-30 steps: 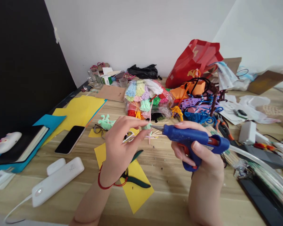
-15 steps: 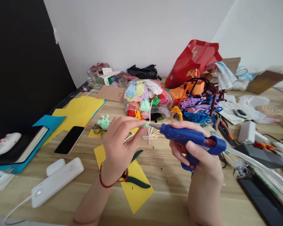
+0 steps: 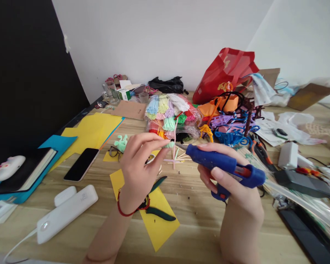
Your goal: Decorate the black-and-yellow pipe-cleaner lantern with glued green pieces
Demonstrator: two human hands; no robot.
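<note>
Between the thumb and fingers of my left hand point(image 3: 140, 157) is a small mint-green fuzzy piece point(image 3: 170, 144), mostly covered by the fingertips. My right hand point(image 3: 236, 179) is wrapped around a blue glue gun point(image 3: 212, 158), its nozzle aimed left with the tip close to the green piece. Whether the tip touches it I cannot tell. A clear glue stick sticks out of the gun's back end. Under my left wrist, dark-green-handled pliers or cutters point(image 3: 160, 213) lie on a yellow sheet point(image 3: 160, 234). A twisted mint-green pipe-cleaner shape point(image 3: 121, 143) lies left of my left hand.
Plastic-wrapped bundles of coloured pipe cleaners point(image 3: 169, 113) lie ahead, with thin sticks before them. At right are a red bag point(image 3: 225, 73), tangled pipe-cleaner pieces point(image 3: 227, 124) and orange-handled pliers point(image 3: 260, 150). A phone point(image 3: 81, 164), white power strip point(image 3: 67, 214) and notebook point(image 3: 24, 170) lie left.
The glue gun's nozzle has shifted slightly right, away from the green piece. The left hand has barely moved and still pinches the piece.
</note>
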